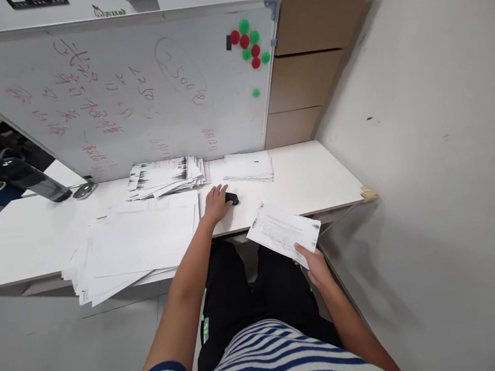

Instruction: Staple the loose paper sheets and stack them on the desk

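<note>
My left hand (217,203) rests low over the white desk with its fingers spread. Right beside it, at the thumb side, lies a small black object (232,198) that looks like a stapler; part of it is hidden by the hand. In my right hand (314,263), pinched by the lower right corner between thumb and fingers, is a printed paper sheet (283,229). The sheet is tilted in front of the desk's front edge, above my lap. Whether it is one sheet or several cannot be made out.
The white desk (304,179) carries a printed paper stack (161,176), a smaller paper pile (248,166) and large white sheets (141,239) overhanging the front edge. A bottle (41,182) and a computer mouse (83,191) are leftward. Behind stand a whiteboard (211,106) and cardboard boxes (293,82).
</note>
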`<state>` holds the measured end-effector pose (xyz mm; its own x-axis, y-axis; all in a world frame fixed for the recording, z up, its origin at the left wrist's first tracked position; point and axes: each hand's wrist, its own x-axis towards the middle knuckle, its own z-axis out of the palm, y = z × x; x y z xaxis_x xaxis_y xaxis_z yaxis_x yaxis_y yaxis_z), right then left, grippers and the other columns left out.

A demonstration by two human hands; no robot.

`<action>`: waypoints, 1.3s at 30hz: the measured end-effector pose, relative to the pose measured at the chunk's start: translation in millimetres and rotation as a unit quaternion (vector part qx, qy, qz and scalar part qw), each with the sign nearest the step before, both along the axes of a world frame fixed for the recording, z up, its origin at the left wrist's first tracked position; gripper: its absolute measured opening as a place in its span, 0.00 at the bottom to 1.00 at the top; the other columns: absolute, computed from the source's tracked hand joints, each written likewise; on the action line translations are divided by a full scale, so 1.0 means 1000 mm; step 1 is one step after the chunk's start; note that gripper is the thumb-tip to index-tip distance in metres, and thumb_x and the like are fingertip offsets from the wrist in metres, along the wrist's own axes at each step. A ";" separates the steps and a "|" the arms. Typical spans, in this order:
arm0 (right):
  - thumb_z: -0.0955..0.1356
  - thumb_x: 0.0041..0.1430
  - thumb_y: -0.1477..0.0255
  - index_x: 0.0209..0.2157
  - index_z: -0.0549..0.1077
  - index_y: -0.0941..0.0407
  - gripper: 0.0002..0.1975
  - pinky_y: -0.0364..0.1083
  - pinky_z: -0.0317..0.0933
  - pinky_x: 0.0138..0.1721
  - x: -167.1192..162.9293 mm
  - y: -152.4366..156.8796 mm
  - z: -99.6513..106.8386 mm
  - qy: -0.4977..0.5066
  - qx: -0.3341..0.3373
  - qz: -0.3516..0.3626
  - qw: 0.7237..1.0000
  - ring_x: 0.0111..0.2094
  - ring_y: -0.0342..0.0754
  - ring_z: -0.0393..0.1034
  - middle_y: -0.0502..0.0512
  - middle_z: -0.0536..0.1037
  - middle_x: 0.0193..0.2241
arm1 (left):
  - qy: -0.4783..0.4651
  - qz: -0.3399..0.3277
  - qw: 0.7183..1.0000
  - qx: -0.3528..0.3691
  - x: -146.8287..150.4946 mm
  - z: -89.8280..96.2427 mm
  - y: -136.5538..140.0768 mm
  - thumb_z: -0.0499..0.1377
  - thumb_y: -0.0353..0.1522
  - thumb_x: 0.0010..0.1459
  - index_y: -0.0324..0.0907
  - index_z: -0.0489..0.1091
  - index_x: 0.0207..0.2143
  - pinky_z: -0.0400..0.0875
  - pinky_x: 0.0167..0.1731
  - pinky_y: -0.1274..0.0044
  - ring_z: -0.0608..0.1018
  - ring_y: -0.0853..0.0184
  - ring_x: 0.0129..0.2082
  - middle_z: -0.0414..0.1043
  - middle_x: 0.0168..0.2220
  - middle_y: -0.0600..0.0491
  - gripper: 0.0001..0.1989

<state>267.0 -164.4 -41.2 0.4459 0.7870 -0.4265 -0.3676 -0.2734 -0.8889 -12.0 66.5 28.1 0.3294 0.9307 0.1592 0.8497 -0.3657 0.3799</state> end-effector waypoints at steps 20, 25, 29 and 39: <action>0.78 0.44 0.62 0.44 0.79 0.58 0.25 0.51 0.76 0.29 -0.006 0.026 0.011 -0.033 0.018 0.088 0.995 0.39 0.58 0.80 0.60 0.83 0.46 | -0.044 -0.041 0.995 -0.075 -0.007 -0.004 -0.046 0.59 0.42 0.59 0.44 0.70 0.48 0.64 0.51 0.66 0.68 0.55 0.49 0.69 0.47 0.46 0.17; 0.79 0.44 0.63 0.43 0.80 0.57 0.23 0.55 0.73 0.52 -0.013 0.036 0.006 -0.035 0.019 0.115 0.993 0.49 0.59 0.78 0.59 0.83 0.47 | -0.043 -0.043 0.978 -0.201 -0.013 0.023 -0.039 0.63 0.50 0.53 0.47 0.71 0.49 0.68 0.48 0.68 0.71 0.54 0.51 0.72 0.49 0.47 0.25; 0.78 0.46 0.61 0.41 0.80 0.56 0.21 0.55 0.71 0.55 -0.017 0.037 0.007 -0.013 0.013 0.097 0.995 0.49 0.58 0.78 0.58 0.83 0.45 | -0.116 0.007 0.956 -0.268 -0.002 0.052 -0.017 0.54 0.58 0.58 0.46 0.71 0.47 0.69 0.39 0.72 0.76 0.58 0.44 0.75 0.49 0.47 0.29; 0.77 0.46 0.54 0.42 0.80 0.57 0.27 0.55 0.71 0.51 -0.008 0.036 0.008 -0.050 0.021 0.075 0.996 0.46 0.57 0.79 0.57 0.84 0.41 | 0.019 0.124 0.991 -0.057 0.089 0.000 -0.011 0.51 0.37 0.67 0.40 0.68 0.39 0.65 0.43 0.65 0.74 0.51 0.46 0.74 0.40 0.40 0.11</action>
